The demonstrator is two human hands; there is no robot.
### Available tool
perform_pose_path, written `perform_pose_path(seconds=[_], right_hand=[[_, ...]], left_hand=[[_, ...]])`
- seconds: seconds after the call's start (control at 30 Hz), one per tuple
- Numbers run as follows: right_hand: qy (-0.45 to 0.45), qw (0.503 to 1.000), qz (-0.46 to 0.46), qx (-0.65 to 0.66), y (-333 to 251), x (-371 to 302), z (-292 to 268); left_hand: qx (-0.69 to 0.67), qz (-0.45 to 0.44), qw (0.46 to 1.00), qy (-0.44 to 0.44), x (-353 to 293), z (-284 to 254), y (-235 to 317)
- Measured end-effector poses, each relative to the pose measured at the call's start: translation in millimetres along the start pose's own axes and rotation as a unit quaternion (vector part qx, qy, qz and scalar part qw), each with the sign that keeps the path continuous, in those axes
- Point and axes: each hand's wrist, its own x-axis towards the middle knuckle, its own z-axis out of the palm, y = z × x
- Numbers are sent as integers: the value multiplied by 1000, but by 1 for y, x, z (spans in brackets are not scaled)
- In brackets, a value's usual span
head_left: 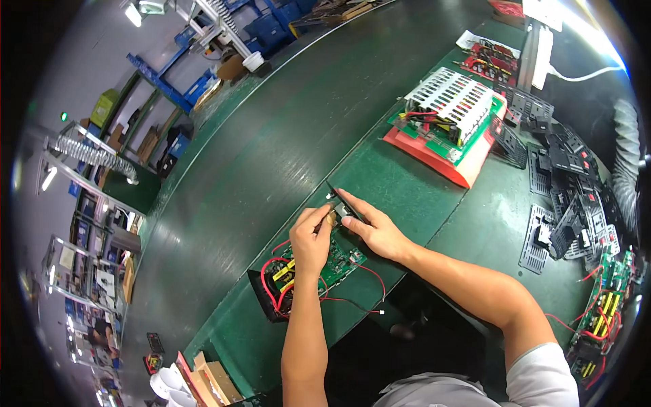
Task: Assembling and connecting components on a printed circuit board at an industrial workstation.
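Observation:
A green circuit board (334, 269) with red wires and yellow-wrapped parts lies on the green bench in front of me. A black plate (271, 313) shows at its near left end. My right hand (381, 234) grips a thin black panel (357, 207), thumb on the near face and fingers behind it, at the board's far end. My left hand (312, 237) is closed in a pinch against that panel, over the board. What its fingertips hold is hidden. A loose wire with a white connector (381, 312) trails off the board toward the bench edge.
To the right, slotted black panels (566, 197) lie piled beside another wired board (600, 315). Farther up, boards under a slotted white tray (451, 95) rest on a red sheet (434, 159). A dark conveyor belt (271, 136) runs along the far side. A cardboard box (215, 381) stands at the lower left.

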Motion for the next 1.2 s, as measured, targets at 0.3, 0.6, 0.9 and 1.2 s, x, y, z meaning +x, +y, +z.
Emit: perform_pose_path(seconds=[0.3, 0.6, 0.9, 1.2], right_hand=[[39, 999, 9, -20, -4, 0, 3], [90, 970, -110, -195, 1, -1, 8], [115, 939, -106, -307, -18, -12, 9], [80, 951, -120, -275, -12, -6, 8]], left_hand=[[-3, 14, 1000, 19, -3, 0, -4], [37, 40, 998, 20, -6, 1, -8], [89, 125, 988, 36, -6, 10, -4], [40, 35, 998, 42, -8, 6, -5]])
